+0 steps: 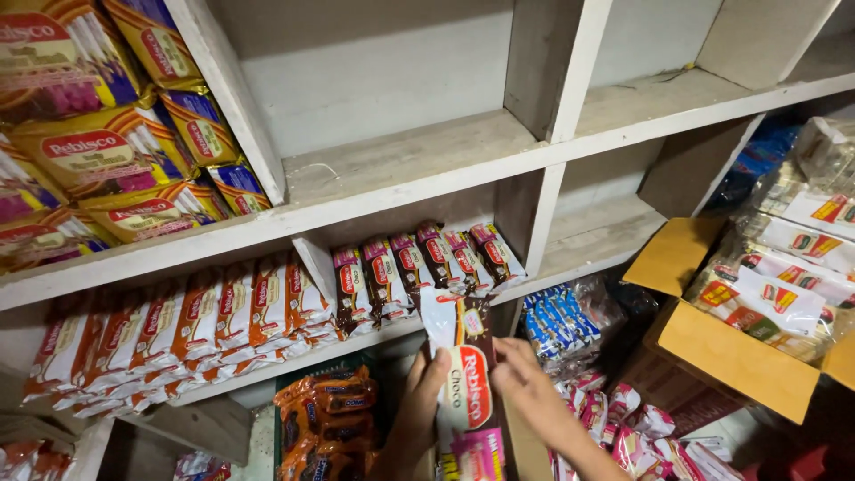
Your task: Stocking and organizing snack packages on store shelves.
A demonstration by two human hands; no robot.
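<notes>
Brown biscuit pack [465,374] is held upright, left hand [417,411] and right hand [527,385] fingers clamped on its sides; better keep it straight, level with shelf row [419,267].

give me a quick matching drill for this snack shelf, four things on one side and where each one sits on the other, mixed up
Things
1. brown pack
2. yellow packs
3. cardboard box
4. blue packs

Places
A. at the far right, flaps open
B. low down, right of the raised pack
C. upper left shelf compartment
D. between the left hand and the right hand

Pairs: 1-D, 2-C, 3-A, 4-B
</notes>
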